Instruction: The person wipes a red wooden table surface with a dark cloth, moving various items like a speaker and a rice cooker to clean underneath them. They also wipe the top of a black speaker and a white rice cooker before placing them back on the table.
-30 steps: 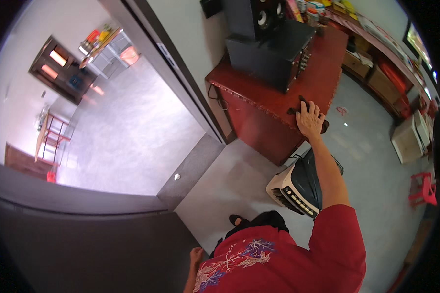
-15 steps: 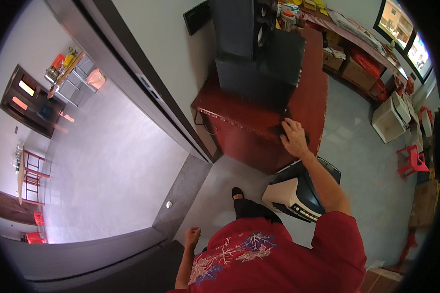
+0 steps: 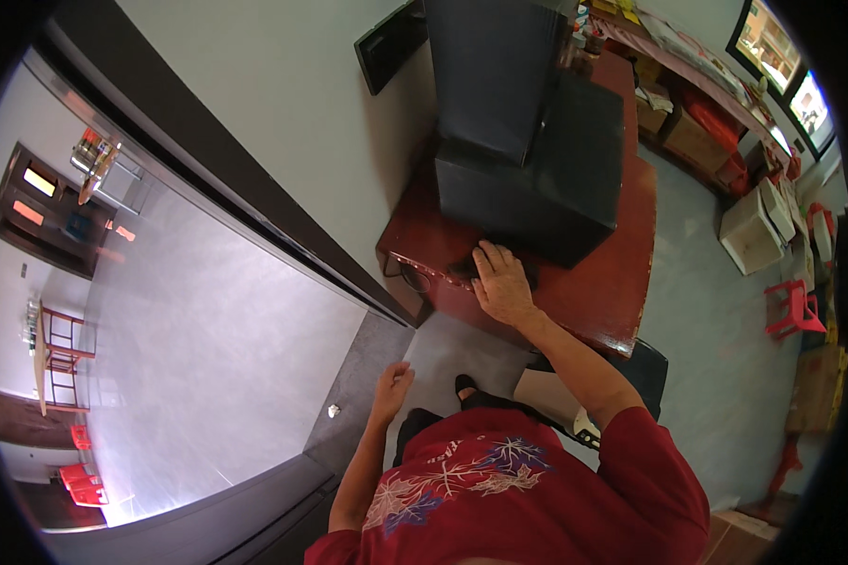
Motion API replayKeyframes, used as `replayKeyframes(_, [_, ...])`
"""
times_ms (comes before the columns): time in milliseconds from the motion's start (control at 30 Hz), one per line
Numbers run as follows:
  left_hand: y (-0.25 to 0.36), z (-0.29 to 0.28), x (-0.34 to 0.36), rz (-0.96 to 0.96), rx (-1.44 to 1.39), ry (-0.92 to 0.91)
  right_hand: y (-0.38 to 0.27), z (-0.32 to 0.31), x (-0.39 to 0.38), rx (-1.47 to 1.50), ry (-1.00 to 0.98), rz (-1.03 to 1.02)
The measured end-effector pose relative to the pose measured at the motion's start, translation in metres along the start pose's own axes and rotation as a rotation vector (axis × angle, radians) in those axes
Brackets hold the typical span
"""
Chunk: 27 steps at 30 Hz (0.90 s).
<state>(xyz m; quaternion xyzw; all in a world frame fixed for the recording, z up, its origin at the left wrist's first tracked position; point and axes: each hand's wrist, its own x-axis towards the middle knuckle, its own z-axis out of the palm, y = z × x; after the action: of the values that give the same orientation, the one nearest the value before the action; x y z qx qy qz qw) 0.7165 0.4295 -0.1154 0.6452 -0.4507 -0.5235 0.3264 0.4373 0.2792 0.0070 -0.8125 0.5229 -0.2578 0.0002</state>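
A dark crumpled cloth [image 3: 464, 268] lies under my right hand [image 3: 502, 287] on the red wooden cabinet [image 3: 612, 297], near its worn front edge. Just beyond the fingers, a black speaker box [image 3: 528, 226] carries a taller black speaker [image 3: 485, 85]. My left hand [image 3: 393, 381] hangs in the air below and left of the cabinet, fingers loosely bent, with nothing visible in it.
A doorway to my left shows another room with chairs [image 3: 64, 334]. A cream-and-black appliance [image 3: 551, 395] stands below the cabinet. To the right are a pink stool [image 3: 796, 306], a pale box [image 3: 749, 235] and a cluttered long shelf [image 3: 688, 47]. A dark panel [image 3: 386, 47] hangs on the wall.
My right hand has slid leftward over the cabinet top with the dark cloth. My left hand has risen, its fingers loosening. The speakers now appear larger and seen more from their plain side.
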Motion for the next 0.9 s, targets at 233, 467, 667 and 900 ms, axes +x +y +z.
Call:
replayKeyframes(233, [0.137,-0.001,0.075,0.005,-0.384,-0.044,-0.030,0.030,0.044,0.039,-0.064,-0.012])
replayKeyframes(467, [0.187,-0.014,0.131,-0.229,-0.801,-0.414,-0.075,0.071,0.096,-0.107,0.071,0.180])
replayKeyframes(667, [0.206,-0.023,0.151,-0.361,-0.829,-0.480,-0.082,0.106,0.145,-0.253,0.049,0.408])
replayKeyframes(900, [0.196,-0.027,0.166,-0.430,-0.677,-0.506,-0.061,0.117,0.196,-0.140,-0.105,0.734])
